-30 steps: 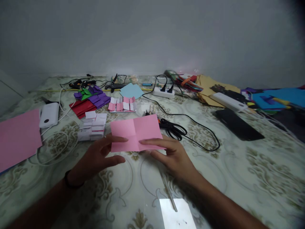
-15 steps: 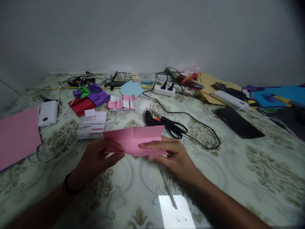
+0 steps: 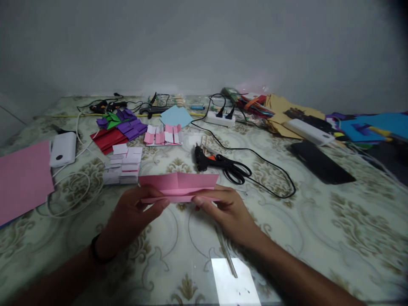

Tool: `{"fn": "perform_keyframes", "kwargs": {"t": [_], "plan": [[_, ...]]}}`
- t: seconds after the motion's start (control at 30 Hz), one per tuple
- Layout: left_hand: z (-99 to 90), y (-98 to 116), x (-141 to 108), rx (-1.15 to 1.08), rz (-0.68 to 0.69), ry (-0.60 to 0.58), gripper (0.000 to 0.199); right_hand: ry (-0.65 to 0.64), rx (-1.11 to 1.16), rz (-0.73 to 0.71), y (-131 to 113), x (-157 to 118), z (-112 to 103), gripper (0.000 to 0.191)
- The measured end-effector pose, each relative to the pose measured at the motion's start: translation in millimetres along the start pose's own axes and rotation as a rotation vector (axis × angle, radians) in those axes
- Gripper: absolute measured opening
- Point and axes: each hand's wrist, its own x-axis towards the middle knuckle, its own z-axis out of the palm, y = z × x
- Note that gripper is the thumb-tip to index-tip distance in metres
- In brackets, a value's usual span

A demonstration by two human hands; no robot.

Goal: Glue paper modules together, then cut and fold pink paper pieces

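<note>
A creased sheet of pink paper (image 3: 178, 182) is held up between both my hands, its near edge folded up into a narrow flap. My left hand (image 3: 137, 208) pinches its left end, thumb on the near side and fingers behind. At the other end my right hand (image 3: 223, 208) grips the paper the same way, the thumb lying on the flap. Behind the paper sit folded white paper pieces (image 3: 124, 165) and a row of pink-and-white folded pieces (image 3: 164, 135). Under my right wrist, a thin rod (image 3: 228, 255) lies partly on a white card (image 3: 237, 287).
A black glue gun (image 3: 200, 157) and black scissors (image 3: 234, 168) lie beyond my right hand, with a looping cable. A phone (image 3: 321, 161) rests at right, a power strip (image 3: 219, 119) at the back. Pink sheets (image 3: 25, 182) and a white power bank (image 3: 63, 148) are at left.
The paper's near edge has been turned up into a flap, and the sheet is tilted flatter. My right thumb has moved from below the edge onto the flap.
</note>
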Motion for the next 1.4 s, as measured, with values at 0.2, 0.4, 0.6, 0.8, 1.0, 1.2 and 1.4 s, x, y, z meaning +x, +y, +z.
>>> {"fn": "perform_keyframes", "kwargs": {"t": [0.2,0.4,0.6,0.8,1.0,1.2,1.4], "plan": [[-0.3,-2.0,-0.1,0.045,-0.004,-0.014,0.029,0.011,0.039,0.128,5.9,0.3,1.7,0.036],[1.4,-0.8,-5.0,0.139,0.031,0.016,0.028,-0.018,0.226,0.289,6.3,1.2,5.2,0.041],[2.6,-0.7,-6.7,0.177,0.049,0.022,0.019,0.034,0.352,0.327,7.3,1.5,8.6,0.037],[5.5,-6.6,-8.3,0.196,0.040,-0.013,0.018,0.164,0.535,0.330,13.1,2.8,10.6,0.048],[11.3,-12.3,-10.9,0.222,0.022,-0.090,0.015,0.095,0.698,0.400,14.6,4.5,15.8,0.040],[11.1,-21.5,-8.6,-0.061,0.039,0.052,0.089,0.011,0.590,0.385,15.4,5.6,13.3,0.037],[4.9,-7.0,-5.1,0.105,-0.127,-0.196,0.050,-0.140,0.481,0.427,12.4,1.4,15.3,0.037]]}}
